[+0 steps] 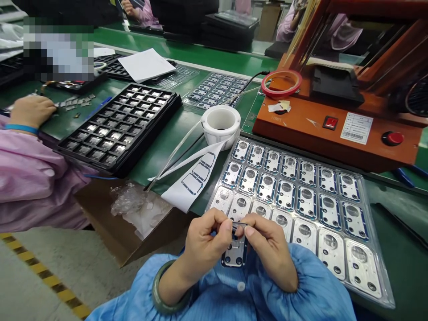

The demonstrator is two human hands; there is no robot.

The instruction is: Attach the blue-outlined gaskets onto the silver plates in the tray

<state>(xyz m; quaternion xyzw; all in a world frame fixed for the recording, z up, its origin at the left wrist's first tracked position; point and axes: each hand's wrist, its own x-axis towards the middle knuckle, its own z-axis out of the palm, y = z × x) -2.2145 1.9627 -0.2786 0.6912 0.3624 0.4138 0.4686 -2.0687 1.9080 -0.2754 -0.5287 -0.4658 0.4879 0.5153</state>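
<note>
My left hand (203, 243) and my right hand (269, 249) meet above my lap, both closed around a small metal plate with round holes (234, 255). The fingertips of both hands pinch a thin dark strip at the plate's top edge. Just beyond my hands lies a clear tray (374, 214) holding rows of the same metal plates, some edged in blue. A white tape roll (220, 125) stands left of the tray, and its backing strip with blue-outlined frames (192, 180) trails toward me.
A black tray of small parts (117, 127) sits to the left, beside a co-worker's hand (31, 111) and pink sleeve. An orange machine (337, 120) with a red button stands behind the clear tray. An open cardboard box (123, 223) with plastic scraps sits at the table's edge.
</note>
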